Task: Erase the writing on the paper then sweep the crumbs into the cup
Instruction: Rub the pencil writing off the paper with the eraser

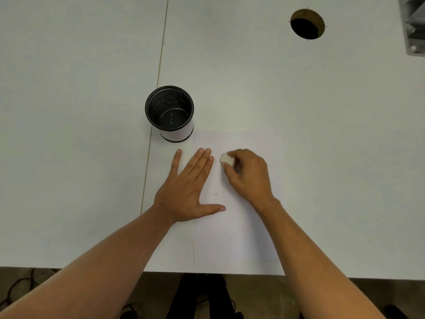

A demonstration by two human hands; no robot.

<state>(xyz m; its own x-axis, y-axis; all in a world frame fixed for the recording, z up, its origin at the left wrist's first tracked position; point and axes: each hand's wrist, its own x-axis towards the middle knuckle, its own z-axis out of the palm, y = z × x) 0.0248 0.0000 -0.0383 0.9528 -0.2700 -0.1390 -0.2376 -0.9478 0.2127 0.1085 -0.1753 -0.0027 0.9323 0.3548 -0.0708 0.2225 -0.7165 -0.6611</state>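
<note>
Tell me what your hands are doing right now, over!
Left hand flat, pinning the paper. Right hand gripping the white eraser on the sheet. Black mesh cup upright just past the paper's corner. Nothing in the way.

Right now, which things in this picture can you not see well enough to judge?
Head view only:
- Eraser: mostly hidden by the right hand gripping it; its contact with the paper is covered.
- Writing: only faint marks near the eraser, too small to read.
- Crumbs: too small to tell.
- Paper's left edge: partly under the left hand.
- Cup: specks at its bottom unclear.
</note>
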